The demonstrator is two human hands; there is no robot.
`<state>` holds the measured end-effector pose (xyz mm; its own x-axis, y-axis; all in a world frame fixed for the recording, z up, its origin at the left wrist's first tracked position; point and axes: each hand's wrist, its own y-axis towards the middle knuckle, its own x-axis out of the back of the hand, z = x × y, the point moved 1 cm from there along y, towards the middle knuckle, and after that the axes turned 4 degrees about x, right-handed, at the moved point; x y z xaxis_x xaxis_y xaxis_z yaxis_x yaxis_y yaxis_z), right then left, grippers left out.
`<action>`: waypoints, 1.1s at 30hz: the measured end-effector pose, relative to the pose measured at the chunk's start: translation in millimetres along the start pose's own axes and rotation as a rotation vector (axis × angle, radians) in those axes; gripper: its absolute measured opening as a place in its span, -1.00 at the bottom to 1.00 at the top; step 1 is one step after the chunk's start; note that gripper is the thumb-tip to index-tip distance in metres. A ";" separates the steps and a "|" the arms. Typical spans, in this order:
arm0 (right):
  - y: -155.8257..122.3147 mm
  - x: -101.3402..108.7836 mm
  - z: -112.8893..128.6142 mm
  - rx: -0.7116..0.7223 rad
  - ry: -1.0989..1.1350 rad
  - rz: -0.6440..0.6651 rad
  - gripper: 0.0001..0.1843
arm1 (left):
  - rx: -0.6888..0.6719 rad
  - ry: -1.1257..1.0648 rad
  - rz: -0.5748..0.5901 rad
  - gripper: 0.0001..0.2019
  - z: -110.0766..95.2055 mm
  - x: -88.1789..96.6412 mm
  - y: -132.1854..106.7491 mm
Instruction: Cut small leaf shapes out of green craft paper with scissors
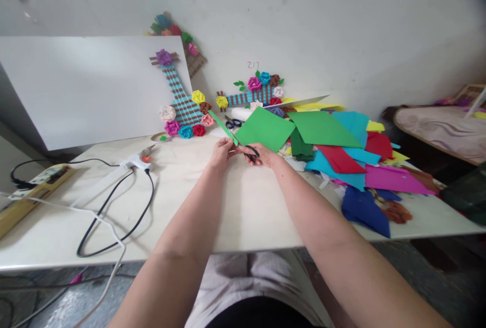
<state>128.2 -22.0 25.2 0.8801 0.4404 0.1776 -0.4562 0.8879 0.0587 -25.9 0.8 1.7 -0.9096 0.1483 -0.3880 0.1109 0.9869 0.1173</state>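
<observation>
in the head view, the left hand [223, 152] is pinching the near end of a green strip [221, 124], which is slanting away above the white table [182, 191], just beside a large green sheet [261, 130]. the right hand [264, 155] is curling around the handles of black scissors [251, 154], their blades lying close to the strip. the strip is looking light, thin and bendy, probably easy to crease; thumb and fingertip at an edge, clear of the blades, should be serving best. handwriting on the wall [341, 29] is seemingly reading "217"; no brand is showing legibly.
</observation>
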 end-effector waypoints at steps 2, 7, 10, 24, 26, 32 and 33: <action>-0.3 -0.2 0.5 -0.005 -0.004 0.001 -0.59 | 0.009 0.005 0.012 -0.75 -0.6 -0.2 -0.5; -0.8 -0.7 1.3 -0.003 -0.017 -0.005 -0.57 | 0.013 0.005 0.024 -0.74 -2.6 -1.7 -2.4; -0.1 -0.5 0.3 -0.001 -0.024 -0.006 -0.56 | 0.004 0.015 0.019 -0.75 -3.6 -2.3 -2.7; -0.3 -1.2 0.8 0.016 -0.015 0.001 -0.58 | -0.022 0.065 0.028 -0.75 -1.3 0.4 0.1; -0.3 -0.6 0.4 0.016 -0.010 0.005 -0.58 | -0.015 0.064 0.053 -0.75 -1.4 0.8 -0.2; 0.2 0.3 -1.1 0.019 -0.005 0.012 -0.57 | -0.004 0.056 0.090 -0.77 -2.3 1.6 -0.8; 0.0 0.0 -0.7 0.018 -0.006 0.010 -0.57 | -0.003 0.054 0.092 -0.77 -2.6 1.6 -1.0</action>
<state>128.3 -21.9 24.5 0.8747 0.4482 0.1845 -0.4672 0.8810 0.0745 -28.5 -0.1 3.3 -0.9158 0.2349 -0.3258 0.1943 0.9690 0.1526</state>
